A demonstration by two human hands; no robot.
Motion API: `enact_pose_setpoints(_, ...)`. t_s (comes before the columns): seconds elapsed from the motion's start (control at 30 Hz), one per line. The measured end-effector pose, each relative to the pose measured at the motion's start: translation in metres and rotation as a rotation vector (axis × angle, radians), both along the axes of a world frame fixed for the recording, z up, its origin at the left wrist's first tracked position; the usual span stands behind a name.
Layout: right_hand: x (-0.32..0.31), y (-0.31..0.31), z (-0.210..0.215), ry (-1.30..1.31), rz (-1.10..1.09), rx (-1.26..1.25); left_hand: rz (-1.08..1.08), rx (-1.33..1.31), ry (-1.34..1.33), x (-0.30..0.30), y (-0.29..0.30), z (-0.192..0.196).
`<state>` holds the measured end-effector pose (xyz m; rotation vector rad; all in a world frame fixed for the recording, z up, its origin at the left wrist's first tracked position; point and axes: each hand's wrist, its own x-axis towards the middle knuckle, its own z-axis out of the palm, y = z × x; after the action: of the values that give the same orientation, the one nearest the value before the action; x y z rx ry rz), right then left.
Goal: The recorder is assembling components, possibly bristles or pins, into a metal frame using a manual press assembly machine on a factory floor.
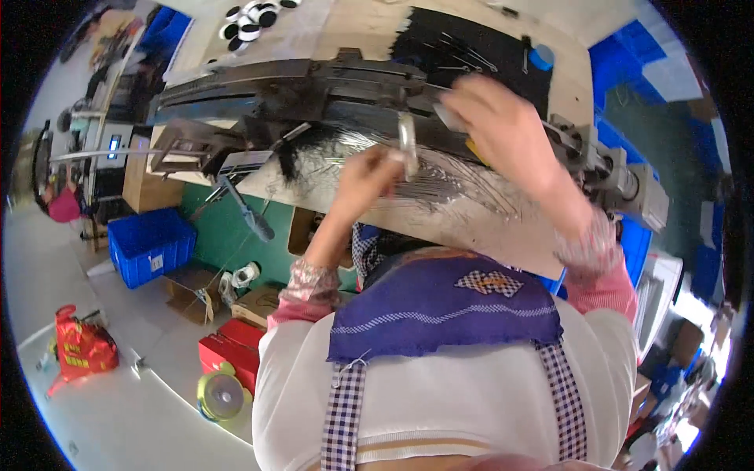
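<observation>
My left hand (366, 180) is closed, its fingers curled at the lower end of a pale, shiny bar (407, 135) that stands out from a long dark metal machine bed (283, 90). What lies between those fingertips is hidden. Blurred by motion, my right hand (503, 122) is raised over the right part of the bed. Its fingers are pinched together beside a small greyish flat piece, too smeared to name. Many thin metal rods (448, 188) lie scattered on the worktable (503, 235) below both hands.
Beyond the bed, a black mat (440, 35) holds slim metal tools and a blue round cap (541, 57). Black-and-white rolls (248, 23) sit at the far left. A metal machine head (628, 184) closes off the right end. A blue crate (151, 246) stands on the floor.
</observation>
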<state>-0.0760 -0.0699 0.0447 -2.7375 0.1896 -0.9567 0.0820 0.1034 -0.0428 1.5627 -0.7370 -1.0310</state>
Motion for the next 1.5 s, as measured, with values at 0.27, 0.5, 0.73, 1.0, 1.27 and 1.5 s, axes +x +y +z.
enact_pose_setpoints(0.27,-0.039,-0.021,-0.091,0.518,-0.555,0.224,0.545,-0.084,0.361,0.091,0.039,-0.013)
enact_pose_setpoints(0.5,-0.085,-0.003,-0.055,0.37,-0.28,0.355,0.703,-0.324,0.394,0.045,0.028,-0.021)
enact_pose_setpoints(0.73,-0.11,0.006,0.029,0.304,-0.254,0.46,-0.426,-0.259,0.555,-0.075,-0.074,0.075)
enact_pose_setpoints(1.0,-0.136,-0.006,0.043,0.125,-0.49,0.527,-0.016,-0.197,0.641,-0.081,-0.109,0.036)
enact_pose_setpoints(1.27,-0.011,-0.065,-0.006,0.36,-0.103,0.206,0.092,-0.226,0.545,-0.068,-0.102,0.036)
enact_pose_setpoints(1.5,-0.012,-0.059,0.015,0.453,0.018,0.936,0.143,-0.252,0.57,-0.07,-0.096,0.038)
